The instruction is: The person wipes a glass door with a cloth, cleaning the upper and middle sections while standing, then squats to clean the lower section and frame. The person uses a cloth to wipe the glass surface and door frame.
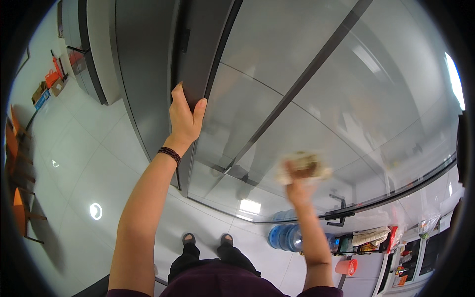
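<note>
My left hand (186,117) grips the edge of a dark grey door frame (202,48), thumb on its face and fingers curled around its left side. A beaded bracelet (170,155) circles that wrist. My right hand (300,185) is blurred and holds a pale, crumpled cloth (305,167) at the large glass door panel (334,122); whether the cloth touches the glass all over cannot be made out. Below and right of the cloth, a black lever handle (337,215) sits on the door's edge.
Large blue water bottles (285,237) stand on the tiled floor (207,215) by my right arm. A pink bin (346,267) and a cluttered shelf (371,237) are to the right. Orange chairs (18,208) and cardboard boxes (40,92) line the left side.
</note>
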A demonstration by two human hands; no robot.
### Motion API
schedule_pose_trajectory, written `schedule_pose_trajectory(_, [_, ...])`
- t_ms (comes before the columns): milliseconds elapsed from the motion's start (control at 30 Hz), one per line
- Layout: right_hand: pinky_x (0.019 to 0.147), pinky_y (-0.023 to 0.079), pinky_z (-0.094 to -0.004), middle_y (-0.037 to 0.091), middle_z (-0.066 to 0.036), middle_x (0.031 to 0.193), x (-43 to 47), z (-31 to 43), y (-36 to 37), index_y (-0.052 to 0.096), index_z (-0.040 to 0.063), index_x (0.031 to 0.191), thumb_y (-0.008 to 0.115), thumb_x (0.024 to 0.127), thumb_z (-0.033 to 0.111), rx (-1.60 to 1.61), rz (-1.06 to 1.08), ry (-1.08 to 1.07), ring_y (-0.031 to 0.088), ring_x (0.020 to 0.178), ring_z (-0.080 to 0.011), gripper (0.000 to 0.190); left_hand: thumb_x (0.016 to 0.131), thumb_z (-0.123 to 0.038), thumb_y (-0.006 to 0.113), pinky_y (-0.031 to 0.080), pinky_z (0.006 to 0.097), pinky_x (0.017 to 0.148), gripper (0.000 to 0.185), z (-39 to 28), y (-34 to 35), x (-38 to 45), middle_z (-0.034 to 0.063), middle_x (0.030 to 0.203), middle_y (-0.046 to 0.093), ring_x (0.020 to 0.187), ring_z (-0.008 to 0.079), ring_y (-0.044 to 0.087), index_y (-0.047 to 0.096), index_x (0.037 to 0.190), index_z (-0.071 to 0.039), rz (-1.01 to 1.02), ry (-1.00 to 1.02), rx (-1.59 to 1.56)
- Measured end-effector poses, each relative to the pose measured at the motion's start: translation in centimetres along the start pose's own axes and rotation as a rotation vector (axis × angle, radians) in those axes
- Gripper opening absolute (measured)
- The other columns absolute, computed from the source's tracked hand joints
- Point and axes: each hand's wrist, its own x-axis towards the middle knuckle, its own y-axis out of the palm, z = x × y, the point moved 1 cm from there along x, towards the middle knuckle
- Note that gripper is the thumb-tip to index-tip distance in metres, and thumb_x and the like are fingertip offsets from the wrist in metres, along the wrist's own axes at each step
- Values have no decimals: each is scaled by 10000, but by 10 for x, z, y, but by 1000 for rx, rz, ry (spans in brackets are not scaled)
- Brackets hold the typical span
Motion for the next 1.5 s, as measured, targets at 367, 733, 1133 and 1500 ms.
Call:
schedule_pose_trajectory(367, [1143, -55, -504, 197, -111, 1567, 115, 25, -35, 461, 164, 1405, 502, 931, 211, -18, -761, 253, 34, 1464, -310, 478, 920, -350, 571, 464, 433, 853, 593, -8, 2, 1, 284, 1160, 512, 1001, 421, 547, 383, 1259, 100, 86, -43, -42])
schedule_pose_trajectory(733, [983, 356, -506, 578, -91, 1234, 34, -53, -73, 689, 252, 1130, 644, 695, 105, -187, -520, 38, 476, 1180, -379, 462, 982, -333, 487, 442, 433, 865, 539, -3, -4, -4, 295, 1147, 528, 1023, 431, 549, 346, 1295, 83, 24, -96, 140])
schedule_pose_trajectory(1133, [1112, 191, -444, 374, -152, 1438, -99, -231, -113, 379, 30, 1410, 421, 976, 213, 350, -991, 685, 317, 1335, -304, 473, 998, -288, 477, 435, 375, 940, 485, -45, -33, -71, 172, 1305, 450, 1094, 292, 528, 374, 1375, -1, 118, -311, 390])
schedule_pose_trajectory(1500, [1015, 379, -397, 441, -133, 1359, -163, -353, -155, 404, 22, 1363, 401, 1009, 409, 880, -905, 1031, 461, 1206, -286, 524, 830, -113, 644, 358, 466, 1031, 519, -239, -59, -383, 273, 1299, 392, 1223, 433, 393, 399, 1268, 19, 364, -827, 626])
